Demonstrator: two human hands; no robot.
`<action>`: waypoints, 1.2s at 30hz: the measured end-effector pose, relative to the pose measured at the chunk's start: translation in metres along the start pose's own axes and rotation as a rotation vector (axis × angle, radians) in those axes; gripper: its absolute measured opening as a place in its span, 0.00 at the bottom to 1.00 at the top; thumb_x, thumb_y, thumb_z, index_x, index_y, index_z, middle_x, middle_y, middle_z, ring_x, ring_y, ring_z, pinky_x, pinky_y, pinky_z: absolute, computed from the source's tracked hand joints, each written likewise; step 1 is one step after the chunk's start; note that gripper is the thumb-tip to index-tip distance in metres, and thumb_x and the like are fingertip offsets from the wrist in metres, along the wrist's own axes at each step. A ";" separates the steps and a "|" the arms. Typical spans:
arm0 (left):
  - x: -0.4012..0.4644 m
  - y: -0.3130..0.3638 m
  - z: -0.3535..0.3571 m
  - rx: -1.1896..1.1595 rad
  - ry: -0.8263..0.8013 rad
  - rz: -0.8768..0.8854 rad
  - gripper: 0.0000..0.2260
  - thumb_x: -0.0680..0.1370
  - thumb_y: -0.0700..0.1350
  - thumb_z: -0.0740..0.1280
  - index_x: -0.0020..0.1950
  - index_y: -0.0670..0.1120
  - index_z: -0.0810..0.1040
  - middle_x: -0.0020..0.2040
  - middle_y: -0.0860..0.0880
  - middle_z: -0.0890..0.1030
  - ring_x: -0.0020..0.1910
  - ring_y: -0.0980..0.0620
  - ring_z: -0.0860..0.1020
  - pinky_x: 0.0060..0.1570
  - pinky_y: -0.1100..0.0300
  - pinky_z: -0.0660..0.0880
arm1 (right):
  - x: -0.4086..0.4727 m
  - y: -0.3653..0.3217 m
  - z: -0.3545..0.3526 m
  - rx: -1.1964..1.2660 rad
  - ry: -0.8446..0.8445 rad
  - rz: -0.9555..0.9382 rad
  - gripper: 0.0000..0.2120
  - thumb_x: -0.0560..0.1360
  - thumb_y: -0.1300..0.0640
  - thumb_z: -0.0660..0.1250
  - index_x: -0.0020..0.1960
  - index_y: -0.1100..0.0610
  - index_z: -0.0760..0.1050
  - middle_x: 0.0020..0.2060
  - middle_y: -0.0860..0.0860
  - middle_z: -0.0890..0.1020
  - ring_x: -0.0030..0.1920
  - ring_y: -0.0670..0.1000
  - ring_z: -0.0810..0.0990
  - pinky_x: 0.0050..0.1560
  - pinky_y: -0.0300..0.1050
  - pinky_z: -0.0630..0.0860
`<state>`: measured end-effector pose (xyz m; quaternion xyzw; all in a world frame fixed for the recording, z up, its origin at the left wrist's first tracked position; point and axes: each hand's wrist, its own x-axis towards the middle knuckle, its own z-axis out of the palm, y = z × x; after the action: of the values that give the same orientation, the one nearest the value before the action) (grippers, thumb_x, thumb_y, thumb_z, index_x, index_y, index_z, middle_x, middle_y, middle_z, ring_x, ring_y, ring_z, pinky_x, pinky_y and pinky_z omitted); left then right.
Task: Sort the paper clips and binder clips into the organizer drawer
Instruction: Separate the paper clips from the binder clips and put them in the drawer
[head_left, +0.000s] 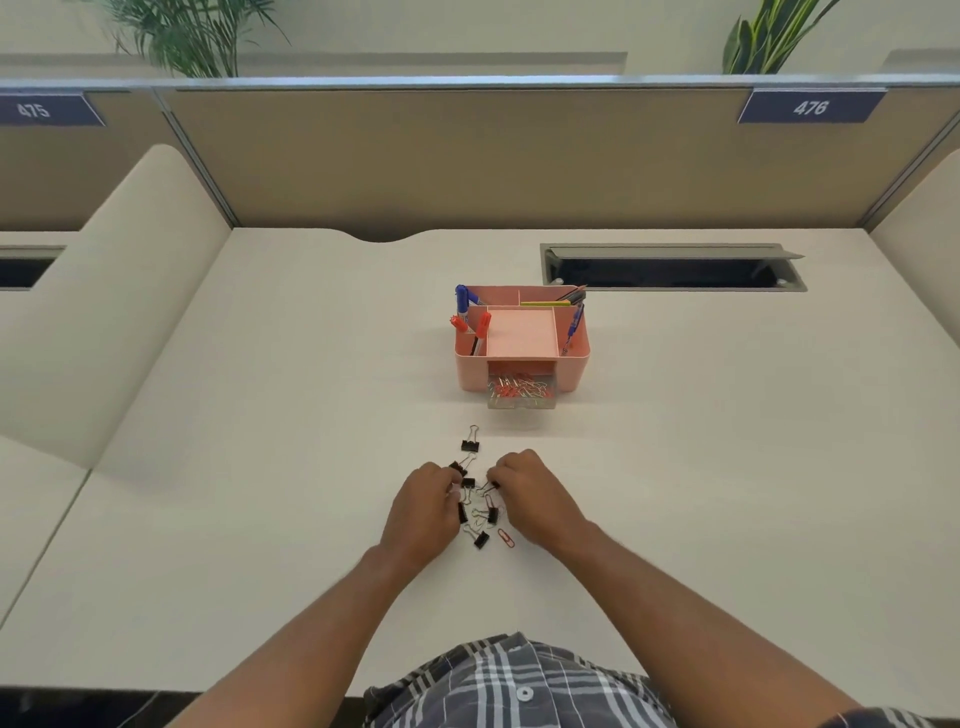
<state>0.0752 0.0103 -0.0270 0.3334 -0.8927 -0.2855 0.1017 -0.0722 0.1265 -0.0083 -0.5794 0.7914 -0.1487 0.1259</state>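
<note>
Black binder clips (475, 499) lie heaped on the desk (260, 415) well in front of the organizer (522, 338), its drawer (521, 395) open for loading, while left hand (423, 512) and right hand (535, 493) fingers pinch clips to gather them.

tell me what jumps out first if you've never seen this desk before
The pink organizer in the middle of the desk, pens standing in it and its clear drawer pulled out with paper clips inside. Nearer the person, the left hand and right hand work at a small heap of black binder clips, with one red paper clip beside it.
</note>
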 end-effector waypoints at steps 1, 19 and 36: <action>-0.001 -0.001 0.001 -0.002 -0.003 0.006 0.08 0.78 0.39 0.64 0.55 0.46 0.79 0.48 0.50 0.77 0.47 0.51 0.76 0.47 0.60 0.72 | -0.001 0.003 -0.001 -0.001 0.009 0.013 0.11 0.74 0.69 0.60 0.51 0.59 0.77 0.47 0.53 0.77 0.51 0.56 0.70 0.49 0.50 0.72; 0.025 0.028 0.011 0.104 -0.110 0.061 0.06 0.79 0.42 0.63 0.53 0.46 0.78 0.46 0.48 0.77 0.47 0.47 0.75 0.44 0.57 0.71 | -0.019 0.027 -0.010 -0.006 0.049 0.039 0.17 0.75 0.69 0.59 0.61 0.57 0.75 0.50 0.52 0.77 0.52 0.55 0.71 0.50 0.46 0.72; 0.016 0.021 0.005 0.063 0.019 0.075 0.07 0.81 0.44 0.61 0.51 0.43 0.77 0.45 0.47 0.78 0.46 0.48 0.75 0.46 0.55 0.72 | -0.011 0.038 -0.022 0.295 -0.087 0.179 0.07 0.73 0.63 0.65 0.47 0.53 0.76 0.43 0.46 0.77 0.43 0.49 0.75 0.45 0.42 0.72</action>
<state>0.0503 0.0152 -0.0187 0.3053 -0.9122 -0.2500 0.1101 -0.1104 0.1497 -0.0022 -0.4879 0.8031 -0.2263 0.2565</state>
